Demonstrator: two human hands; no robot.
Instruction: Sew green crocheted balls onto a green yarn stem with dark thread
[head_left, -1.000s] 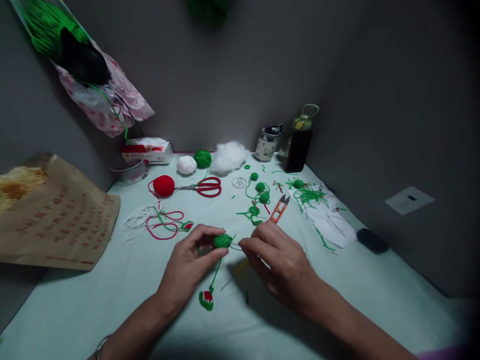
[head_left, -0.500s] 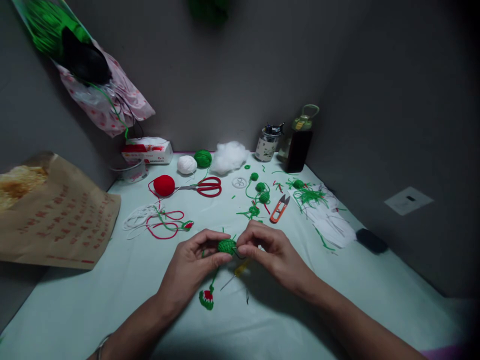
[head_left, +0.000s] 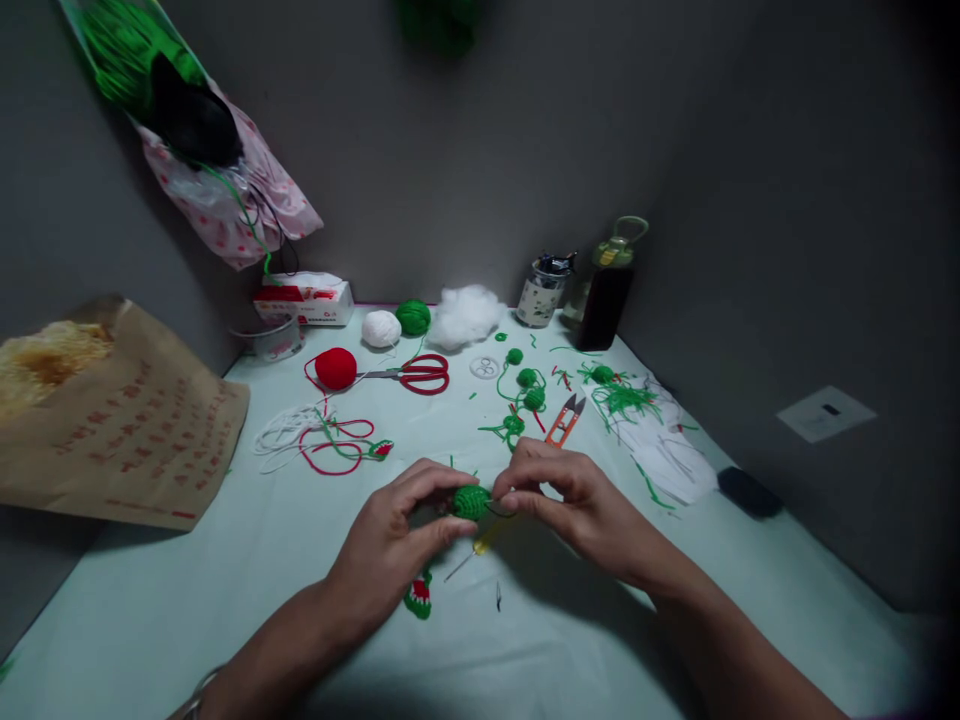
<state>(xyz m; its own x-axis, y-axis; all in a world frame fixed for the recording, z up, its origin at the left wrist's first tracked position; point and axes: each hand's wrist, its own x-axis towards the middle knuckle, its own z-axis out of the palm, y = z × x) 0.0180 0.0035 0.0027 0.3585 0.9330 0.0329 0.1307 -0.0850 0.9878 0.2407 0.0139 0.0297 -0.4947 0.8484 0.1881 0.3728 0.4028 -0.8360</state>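
Note:
A small green crocheted piece [head_left: 471,503] is held between the thumb and fingers of my left hand [head_left: 401,530], above the cloth. On its right side my right hand [head_left: 551,492] is closed in a pinch, with a thin dark thread [head_left: 501,513] curving from the fingertips beside the piece. Whether a needle is also in that pinch is too small to tell. Below them lies a crochet hook [head_left: 480,547] with a yellow handle. Under my left wrist rests a green crocheted mouth shape [head_left: 420,597] with red and white, partly hidden. A little dark bit [head_left: 498,597] lies nearby.
Red-handled scissors [head_left: 425,374], a red yarn ball [head_left: 336,369] and white stuffing [head_left: 468,316] stand behind. Orange thread snips [head_left: 565,420] lie just beyond my right hand. Green crocheted balls [head_left: 534,398], yarn scraps [head_left: 630,400] and a paper bag [head_left: 150,430] flank the work area.
The view has shifted slightly. My right hand has drawn a little away from the green piece, and my left hand has moved a bit right with it, covering more of the mouth shape's strand.

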